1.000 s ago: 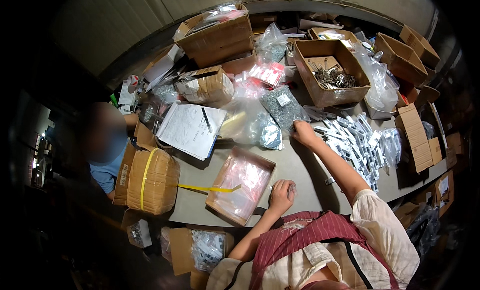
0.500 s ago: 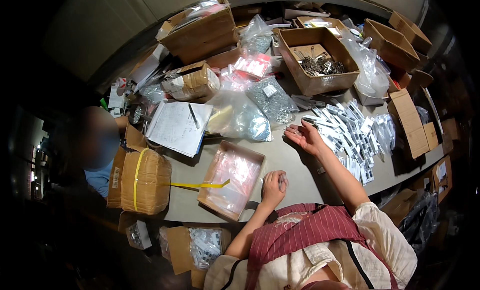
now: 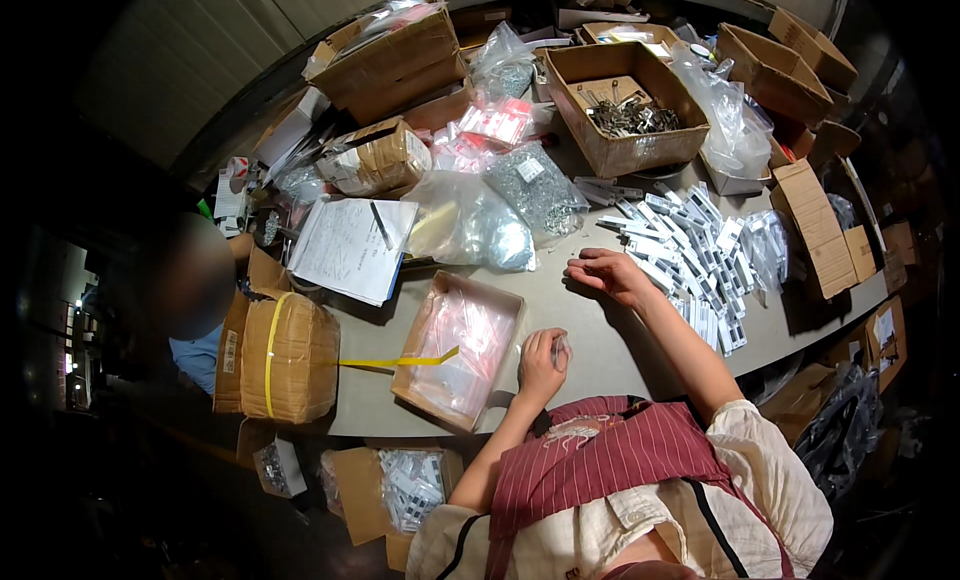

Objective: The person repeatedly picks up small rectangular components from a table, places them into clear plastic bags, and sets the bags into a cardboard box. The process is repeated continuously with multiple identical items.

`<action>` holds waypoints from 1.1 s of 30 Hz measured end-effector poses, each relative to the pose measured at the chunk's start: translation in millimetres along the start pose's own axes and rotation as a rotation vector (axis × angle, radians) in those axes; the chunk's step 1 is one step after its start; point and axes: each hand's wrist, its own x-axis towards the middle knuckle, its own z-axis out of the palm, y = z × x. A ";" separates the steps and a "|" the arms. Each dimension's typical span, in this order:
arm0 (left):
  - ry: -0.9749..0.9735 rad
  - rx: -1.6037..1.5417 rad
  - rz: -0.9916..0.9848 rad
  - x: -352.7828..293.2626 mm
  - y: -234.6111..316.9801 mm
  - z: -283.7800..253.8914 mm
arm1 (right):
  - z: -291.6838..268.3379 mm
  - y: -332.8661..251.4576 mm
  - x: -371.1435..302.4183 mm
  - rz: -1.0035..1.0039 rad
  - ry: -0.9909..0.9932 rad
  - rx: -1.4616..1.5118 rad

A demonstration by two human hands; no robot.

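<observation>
My left hand (image 3: pixel 543 365) is closed round a small clear plastic bag (image 3: pixel 562 349), beside a shallow cardboard box (image 3: pixel 409 378) of clear and pinkish plastic bags (image 3: pixel 465 335). My right hand (image 3: pixel 608 274) hovers low over the grey table (image 3: pixel 575 315), fingers bent toward the thumb. What lies between those fingers, if anything, is too small to make out. Close to its right, white-and-grey slim pieces (image 3: pixel 690 260) lie in a loose heap. Just beyond its fingertips, a few tiny bits dot the table near a clear bag of small metal parts (image 3: pixel 535 185).
A carton of metal pieces (image 3: pixel 630 155) stands at the back. Papers with a pen (image 3: pixel 355 242) lie left of a clear bag (image 3: pixel 470 220). A strapped carton (image 3: pixel 290 360) trails a yellow strap (image 3: pixel 400 361) over the shallow box. Another person (image 3: pixel 195 350) is at far left.
My right hand has turned from palm up to palm more downward, and its fingers have bent in. My left hand stays closed in nearly the same place. The whole view has shifted slightly.
</observation>
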 end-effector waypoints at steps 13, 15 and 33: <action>0.137 -0.474 -0.256 19.1 11.6 2.9 | 68.9 -27.9 -74.9 0.257 -0.285 0.002; 0.173 -0.559 -0.236 25.1 12.6 5.9 | 71.5 -27.5 -83.3 0.285 -0.322 -0.013; 0.203 -0.300 -0.234 30.1 48.3 -12.0 | 93.3 -34.6 -114.3 0.271 -0.426 -0.469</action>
